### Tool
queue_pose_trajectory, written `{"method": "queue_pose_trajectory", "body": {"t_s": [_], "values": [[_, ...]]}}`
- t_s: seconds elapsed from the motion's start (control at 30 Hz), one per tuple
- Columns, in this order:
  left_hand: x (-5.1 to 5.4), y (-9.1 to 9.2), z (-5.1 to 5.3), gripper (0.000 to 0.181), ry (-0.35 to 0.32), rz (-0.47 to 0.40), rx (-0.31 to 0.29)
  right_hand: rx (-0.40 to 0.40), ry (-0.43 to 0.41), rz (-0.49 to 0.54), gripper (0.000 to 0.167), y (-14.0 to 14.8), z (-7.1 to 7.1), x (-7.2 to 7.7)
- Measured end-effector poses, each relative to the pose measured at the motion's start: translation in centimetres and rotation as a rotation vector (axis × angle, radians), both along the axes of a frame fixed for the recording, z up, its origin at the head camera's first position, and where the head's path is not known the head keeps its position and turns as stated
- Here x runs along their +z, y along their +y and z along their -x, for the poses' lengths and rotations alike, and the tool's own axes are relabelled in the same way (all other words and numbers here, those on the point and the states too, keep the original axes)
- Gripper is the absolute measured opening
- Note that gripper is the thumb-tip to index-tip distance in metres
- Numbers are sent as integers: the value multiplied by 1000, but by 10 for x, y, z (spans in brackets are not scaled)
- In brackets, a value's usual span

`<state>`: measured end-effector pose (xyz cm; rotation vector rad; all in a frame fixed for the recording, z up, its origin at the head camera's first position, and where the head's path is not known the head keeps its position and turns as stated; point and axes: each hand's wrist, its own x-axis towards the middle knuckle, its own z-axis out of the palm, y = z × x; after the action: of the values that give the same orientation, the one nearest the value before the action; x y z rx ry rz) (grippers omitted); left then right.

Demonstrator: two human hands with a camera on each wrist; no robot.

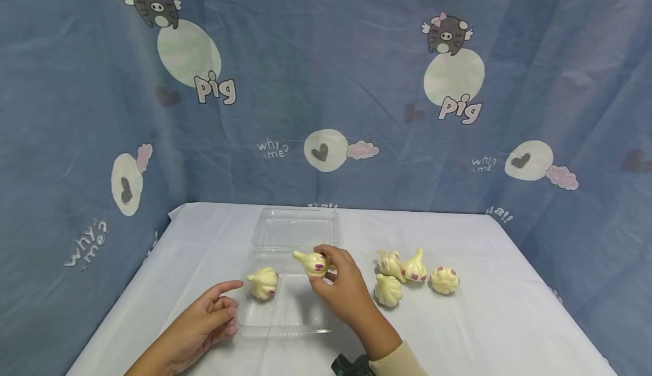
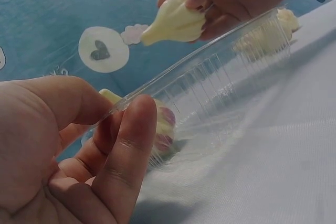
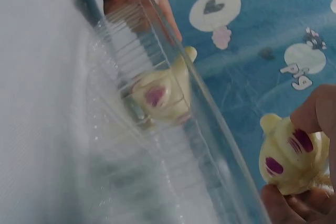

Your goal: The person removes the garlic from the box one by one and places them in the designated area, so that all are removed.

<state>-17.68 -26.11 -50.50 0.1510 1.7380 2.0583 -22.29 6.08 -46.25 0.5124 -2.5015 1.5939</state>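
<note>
In the head view my right hand (image 1: 346,288) holds a garlic bulb (image 1: 314,264) above the right part of a clear plastic container (image 1: 285,328). Its thumb and fingers pinch the bulb, whose stem points left. The container lies unfolded, with its lid (image 1: 295,231) laid back behind it. Inside, at the left, sits another garlic bulb (image 1: 264,283). At the container's left edge is my left hand (image 1: 204,319); in the left wrist view its thumb and fingers (image 2: 137,145) pinch the rim. Purple patches mark the held bulb (image 3: 294,156) in the right wrist view.
To the right of the container several garlic bulbs lie on the white tablecloth (image 1: 489,319): a cluster with one upright bulb (image 1: 415,266), and a separate bulb (image 1: 445,280). A blue printed curtain (image 1: 326,81) hangs behind the table. A dark device (image 1: 352,366) shows by the right wrist.
</note>
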Motion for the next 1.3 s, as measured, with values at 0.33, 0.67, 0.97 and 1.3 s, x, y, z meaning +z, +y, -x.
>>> {"method": "queue_pose_trajectory", "body": {"t_s": [0.33, 0.67, 0.97, 1.3], "values": [[-1, 2, 0, 66, 6, -6, 2, -65, -19, 13, 53, 14, -5, -4], [-1, 1, -1, 62, 22, -14, -2, -106, 2, 22, 54, 20, -7, -3], [0, 1, -2, 67, 10, 12, 20, -133, 13, -2, 56, 29, -8, -4], [0, 1, -1, 67, 8, 16, 22, -128, 1, -25, 55, 39, -8, -2]]}}
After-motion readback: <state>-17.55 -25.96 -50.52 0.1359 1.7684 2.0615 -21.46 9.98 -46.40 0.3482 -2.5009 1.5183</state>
